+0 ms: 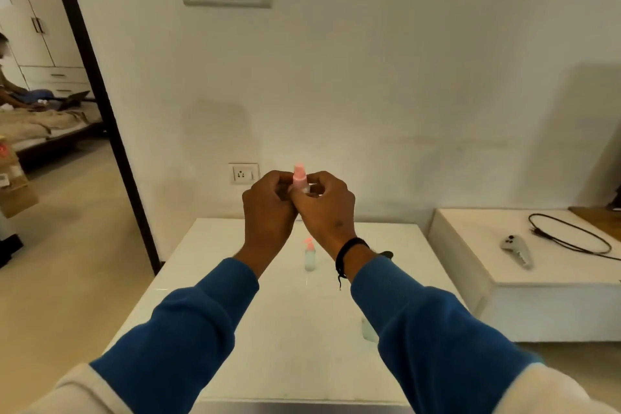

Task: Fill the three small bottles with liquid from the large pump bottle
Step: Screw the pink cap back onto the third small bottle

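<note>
Head view: left hand (268,208) and right hand (324,208) both gripping pink-capped small bottle (300,180), no legible label.

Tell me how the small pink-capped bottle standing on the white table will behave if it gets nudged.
The small pink-capped bottle is tall and narrow, so it will probably tip rather than slide. Its body looks like thin clear plastic, so likely light and easily knocked. The white table looks glossy, so if the bottle falls it may well roll or skid.
</note>
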`<act>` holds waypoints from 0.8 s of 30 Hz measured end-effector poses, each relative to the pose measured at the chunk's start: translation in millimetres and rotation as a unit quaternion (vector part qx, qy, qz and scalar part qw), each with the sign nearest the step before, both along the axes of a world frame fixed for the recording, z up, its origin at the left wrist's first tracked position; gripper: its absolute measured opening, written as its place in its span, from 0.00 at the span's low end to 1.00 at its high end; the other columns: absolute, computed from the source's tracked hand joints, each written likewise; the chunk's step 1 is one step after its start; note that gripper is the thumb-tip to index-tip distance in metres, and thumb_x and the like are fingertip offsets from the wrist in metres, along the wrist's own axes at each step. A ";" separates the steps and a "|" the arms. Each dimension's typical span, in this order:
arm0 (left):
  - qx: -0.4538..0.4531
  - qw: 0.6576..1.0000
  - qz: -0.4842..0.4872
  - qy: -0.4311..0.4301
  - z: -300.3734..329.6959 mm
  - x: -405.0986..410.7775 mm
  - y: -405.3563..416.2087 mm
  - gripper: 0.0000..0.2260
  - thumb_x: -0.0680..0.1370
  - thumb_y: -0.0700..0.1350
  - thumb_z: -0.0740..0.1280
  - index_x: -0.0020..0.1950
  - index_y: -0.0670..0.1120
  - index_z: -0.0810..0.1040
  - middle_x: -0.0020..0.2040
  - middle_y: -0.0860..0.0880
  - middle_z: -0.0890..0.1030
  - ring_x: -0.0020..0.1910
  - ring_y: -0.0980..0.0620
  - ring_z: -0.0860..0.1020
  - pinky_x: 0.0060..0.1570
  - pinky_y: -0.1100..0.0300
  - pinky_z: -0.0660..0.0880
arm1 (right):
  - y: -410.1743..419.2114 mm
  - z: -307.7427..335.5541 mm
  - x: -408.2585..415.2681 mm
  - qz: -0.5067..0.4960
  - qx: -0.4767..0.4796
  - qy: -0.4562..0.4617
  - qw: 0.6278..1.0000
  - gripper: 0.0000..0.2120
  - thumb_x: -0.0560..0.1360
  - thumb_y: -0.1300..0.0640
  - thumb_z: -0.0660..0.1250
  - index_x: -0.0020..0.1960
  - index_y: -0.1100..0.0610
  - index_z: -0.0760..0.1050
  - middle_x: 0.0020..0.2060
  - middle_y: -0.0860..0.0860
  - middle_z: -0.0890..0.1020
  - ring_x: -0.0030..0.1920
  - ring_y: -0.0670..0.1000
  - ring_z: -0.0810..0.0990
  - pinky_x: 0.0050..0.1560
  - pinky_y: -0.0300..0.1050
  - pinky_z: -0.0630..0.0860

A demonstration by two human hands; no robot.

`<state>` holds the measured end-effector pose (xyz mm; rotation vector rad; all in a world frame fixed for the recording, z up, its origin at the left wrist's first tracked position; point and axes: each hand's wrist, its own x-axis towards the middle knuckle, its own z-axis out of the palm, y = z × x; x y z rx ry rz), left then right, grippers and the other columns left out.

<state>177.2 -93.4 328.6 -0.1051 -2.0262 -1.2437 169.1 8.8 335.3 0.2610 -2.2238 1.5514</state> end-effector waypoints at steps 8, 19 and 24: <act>0.059 0.995 -0.034 -0.080 -106.5 -36.0 -12.7 0.07 0.74 0.38 0.75 0.50 0.45 0.83 0.42 0.57 0.84 0.43 0.61 0.82 0.41 0.69 0.78 | -17.4 -107.5 -35.2 0.016 -0.001 -0.060 0.998 0.05 0.80 0.52 0.69 0.54 0.51 0.82 0.41 0.39 0.82 0.41 0.33 0.80 0.39 0.25 0.73; 0.114 0.974 0.004 -0.195 -264.7 -87.3 -39.7 0.10 0.75 0.36 0.73 0.55 0.46 0.83 0.47 0.55 0.84 0.47 0.59 0.83 0.48 0.64 0.80 | -50.5 -252.6 -90.3 0.065 -0.026 -0.159 0.985 0.08 0.83 0.54 0.66 0.60 0.53 0.79 0.49 0.41 0.81 0.48 0.22 0.73 0.46 0.18 0.68; 0.113 0.971 0.019 -0.212 -305.5 -121.7 -46.4 0.09 0.77 0.36 0.71 0.53 0.49 0.81 0.44 0.63 0.80 0.44 0.70 0.80 0.45 0.73 0.76 | -69.3 -294.1 -123.0 0.022 -0.044 -0.203 0.978 0.11 0.81 0.54 0.69 0.62 0.55 0.76 0.52 0.46 0.83 0.46 0.33 0.78 0.45 0.21 0.72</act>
